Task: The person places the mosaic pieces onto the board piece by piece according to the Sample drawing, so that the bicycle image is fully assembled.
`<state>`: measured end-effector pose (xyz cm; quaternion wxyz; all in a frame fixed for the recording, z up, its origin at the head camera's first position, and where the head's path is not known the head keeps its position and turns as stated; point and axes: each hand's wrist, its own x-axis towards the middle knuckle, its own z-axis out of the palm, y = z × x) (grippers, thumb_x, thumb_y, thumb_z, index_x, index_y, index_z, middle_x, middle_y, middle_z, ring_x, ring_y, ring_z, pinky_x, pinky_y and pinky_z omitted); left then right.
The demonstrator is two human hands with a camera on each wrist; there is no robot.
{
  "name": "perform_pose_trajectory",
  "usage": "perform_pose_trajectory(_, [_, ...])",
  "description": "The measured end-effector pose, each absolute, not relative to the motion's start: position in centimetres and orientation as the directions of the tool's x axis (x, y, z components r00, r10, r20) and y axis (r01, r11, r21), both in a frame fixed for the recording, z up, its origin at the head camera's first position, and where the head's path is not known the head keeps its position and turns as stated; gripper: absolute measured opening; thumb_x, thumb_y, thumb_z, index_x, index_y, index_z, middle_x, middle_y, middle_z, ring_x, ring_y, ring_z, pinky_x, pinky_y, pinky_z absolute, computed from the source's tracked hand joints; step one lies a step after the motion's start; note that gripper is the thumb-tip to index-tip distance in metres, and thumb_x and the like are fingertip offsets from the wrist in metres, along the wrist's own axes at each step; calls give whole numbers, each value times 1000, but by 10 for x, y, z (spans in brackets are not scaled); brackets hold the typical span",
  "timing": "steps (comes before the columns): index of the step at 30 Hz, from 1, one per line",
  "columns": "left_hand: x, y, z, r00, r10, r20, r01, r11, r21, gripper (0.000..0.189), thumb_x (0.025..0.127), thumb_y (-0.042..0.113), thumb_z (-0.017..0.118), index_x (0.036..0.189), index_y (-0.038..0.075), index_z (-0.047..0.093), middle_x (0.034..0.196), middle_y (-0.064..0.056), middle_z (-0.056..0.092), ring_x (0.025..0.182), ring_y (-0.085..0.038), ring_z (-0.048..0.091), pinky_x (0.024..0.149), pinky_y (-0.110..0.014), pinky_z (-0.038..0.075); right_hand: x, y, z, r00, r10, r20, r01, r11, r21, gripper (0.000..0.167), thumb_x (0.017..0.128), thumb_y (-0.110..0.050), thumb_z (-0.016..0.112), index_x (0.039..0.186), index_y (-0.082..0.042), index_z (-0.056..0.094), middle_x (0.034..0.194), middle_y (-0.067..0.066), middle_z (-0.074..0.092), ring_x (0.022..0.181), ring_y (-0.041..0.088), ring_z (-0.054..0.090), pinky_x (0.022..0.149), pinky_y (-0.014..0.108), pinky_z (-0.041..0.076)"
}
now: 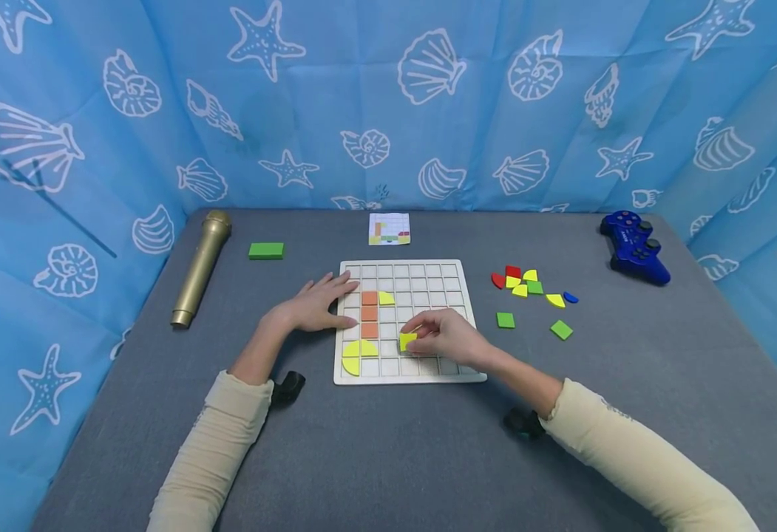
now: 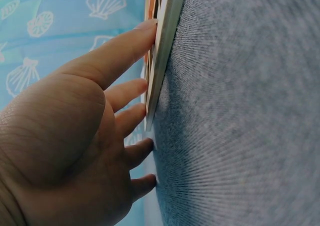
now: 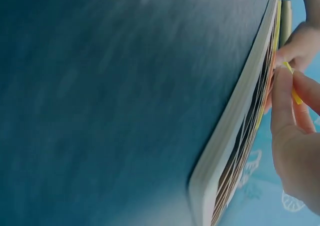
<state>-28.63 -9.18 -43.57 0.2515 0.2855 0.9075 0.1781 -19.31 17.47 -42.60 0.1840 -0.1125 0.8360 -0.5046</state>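
Yellow piece (image 1: 407,340) pinched in fingers of right hand (image 1: 451,338), over pale board (image 1: 418,284); left hand (image 1: 311,307) splayed, touching board's edge.

Tiny or covered
Can't read fine marks on the far card (image 1: 389,229); can't see the board (image 1: 401,284) beneath the right grip (image 1: 448,337).

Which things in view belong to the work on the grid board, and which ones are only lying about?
Seem to belong to the job:
grid board
yellow piece in the right hand
orange squares and yellow quarter-circles on it
loose coloured pieces
pattern card

Seem only lying about:
gold microphone
blue game controller
green block, less surely
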Motion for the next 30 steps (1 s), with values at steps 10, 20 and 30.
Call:
perform_pose_trajectory(10, [-286,-93,-438,-711,622,-330,451,762,464,79,93,45,59,153,12,21,158,-13,8,143,-35,0,111,-56,1,-187,148,-428,-861,-429,-274,88,403,-911,20,83,-4,73,103,-1,69,76,7,65,71,20,67,64,27,53])
perform_pose_trajectory(20, [-285,-95,-435,-704,641,-305,448,735,509,83,90,52,59,153,12,24,158,-13,9,143,-35,0,111,-56,0,-184,131,-433,-870,-436,-230,21,434,-901,19,82,-4,75,99,1,70,75,6,65,68,15,65,61,26,53])
perform_pose_trajectory(30, [-288,-94,-440,-710,624,-326,451,759,469,78,93,45,59,154,13,21,159,-12,6,143,-34,-1,111,-55,0,-181,121,-430,-870,-468,-156,-116,501,-857,15,81,-7,76,93,-1,71,66,-1,62,59,8,59,55,23,49])
